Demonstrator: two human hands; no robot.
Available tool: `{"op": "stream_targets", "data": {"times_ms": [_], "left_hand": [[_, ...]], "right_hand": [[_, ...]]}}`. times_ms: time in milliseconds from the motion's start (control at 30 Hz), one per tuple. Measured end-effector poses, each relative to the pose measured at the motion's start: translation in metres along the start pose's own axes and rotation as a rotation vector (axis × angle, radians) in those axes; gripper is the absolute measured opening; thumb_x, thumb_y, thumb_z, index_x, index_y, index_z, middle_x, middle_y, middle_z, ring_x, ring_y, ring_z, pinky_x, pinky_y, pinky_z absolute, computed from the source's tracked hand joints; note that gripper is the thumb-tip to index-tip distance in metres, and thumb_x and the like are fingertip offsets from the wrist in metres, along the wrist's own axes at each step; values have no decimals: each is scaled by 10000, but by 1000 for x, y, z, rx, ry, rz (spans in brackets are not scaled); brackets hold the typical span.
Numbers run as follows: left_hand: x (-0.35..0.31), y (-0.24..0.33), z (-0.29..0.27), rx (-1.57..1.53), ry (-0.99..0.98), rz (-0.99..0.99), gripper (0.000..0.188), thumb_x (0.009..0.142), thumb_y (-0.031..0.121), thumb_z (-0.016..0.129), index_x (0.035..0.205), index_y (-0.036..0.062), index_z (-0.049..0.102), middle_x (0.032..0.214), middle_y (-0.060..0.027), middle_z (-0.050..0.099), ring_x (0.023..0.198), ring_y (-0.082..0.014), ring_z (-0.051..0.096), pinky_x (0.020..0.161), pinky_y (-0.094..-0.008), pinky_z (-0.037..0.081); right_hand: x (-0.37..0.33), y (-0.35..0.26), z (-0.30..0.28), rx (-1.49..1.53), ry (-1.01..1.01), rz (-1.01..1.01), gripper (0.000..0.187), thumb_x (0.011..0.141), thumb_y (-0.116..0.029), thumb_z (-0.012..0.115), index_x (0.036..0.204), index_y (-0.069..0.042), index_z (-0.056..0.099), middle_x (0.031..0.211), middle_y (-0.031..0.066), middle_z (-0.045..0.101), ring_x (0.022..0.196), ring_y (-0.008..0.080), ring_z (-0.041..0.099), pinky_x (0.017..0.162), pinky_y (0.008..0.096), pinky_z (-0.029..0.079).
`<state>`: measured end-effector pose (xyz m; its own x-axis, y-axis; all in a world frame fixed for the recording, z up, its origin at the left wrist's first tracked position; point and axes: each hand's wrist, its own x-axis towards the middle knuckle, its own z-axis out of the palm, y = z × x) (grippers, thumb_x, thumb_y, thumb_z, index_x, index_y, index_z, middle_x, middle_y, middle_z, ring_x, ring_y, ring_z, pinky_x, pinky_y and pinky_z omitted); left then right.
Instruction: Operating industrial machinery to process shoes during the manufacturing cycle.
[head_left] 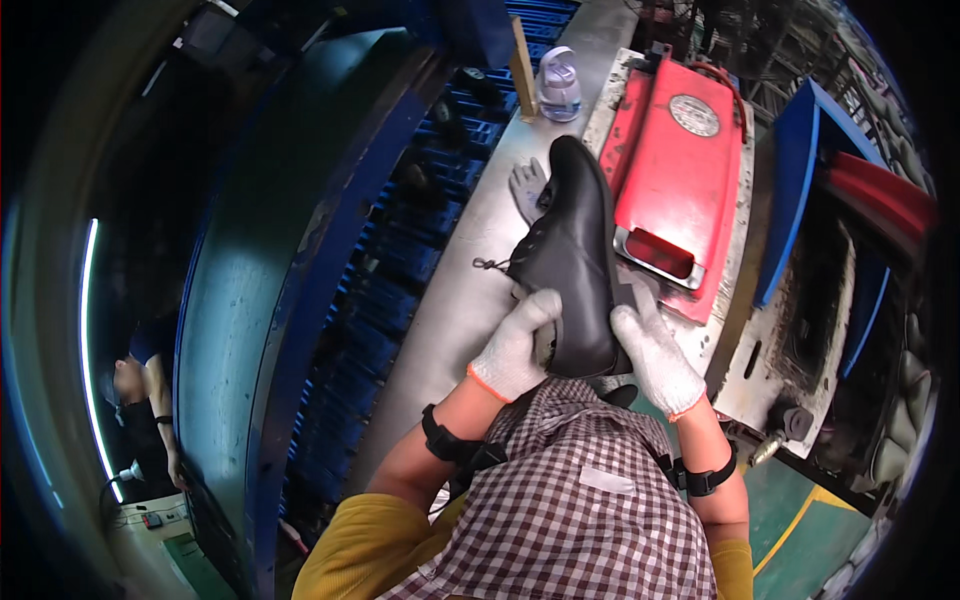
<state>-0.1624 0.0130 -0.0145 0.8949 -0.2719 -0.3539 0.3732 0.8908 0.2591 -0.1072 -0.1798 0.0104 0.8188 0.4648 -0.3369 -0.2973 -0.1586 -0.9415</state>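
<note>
A black leather shoe [575,265] is held up in front of me, its toe directed away and its heel end close to my apron. White knitted gloves with orange cuffs cover both hands. My left hand [517,347] grips the shoe's left side near the ankle opening, thumb uppermost. On the other side, my right hand [655,352] is closed on the heel end. A dark lace [491,264] sticks out to the left of the shoe. Beyond the shoe, partly covered by it, a grey glove [526,192] lies on the metal bench [440,325].
A red machine housing [665,165] stands right of the shoe, with a clear bottle [558,88] beyond on the bench. Blue slatted racking [370,285] with dark items runs along the left. Blue panels [790,190] rise at right. Another person [150,385] is far left.
</note>
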Motion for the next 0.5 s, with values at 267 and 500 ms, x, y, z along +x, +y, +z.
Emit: {"op": "stream_targets", "data": {"times_ms": [267, 500], "left_hand": [[10, 71, -134, 243, 771, 368, 257, 881, 289, 694, 1054, 100, 703, 1069, -60, 711, 980, -234, 701, 891, -429, 582], [74, 196, -312, 289, 809, 370, 152, 857, 204, 733, 943, 83, 702, 911, -66, 708, 842, -242, 719, 780, -414, 616]], "right_hand": [[15, 78, -27, -737, 284, -516, 377, 963, -221, 642, 1291, -36, 658, 1190, 180, 658, 1094, 363, 648, 999, 443, 504], [1, 159, -36, -1125, 605, -411, 478, 790, -34, 742, 1258, -115, 686, 1127, 114, 696, 1078, 338, 658, 972, 454, 518]]}}
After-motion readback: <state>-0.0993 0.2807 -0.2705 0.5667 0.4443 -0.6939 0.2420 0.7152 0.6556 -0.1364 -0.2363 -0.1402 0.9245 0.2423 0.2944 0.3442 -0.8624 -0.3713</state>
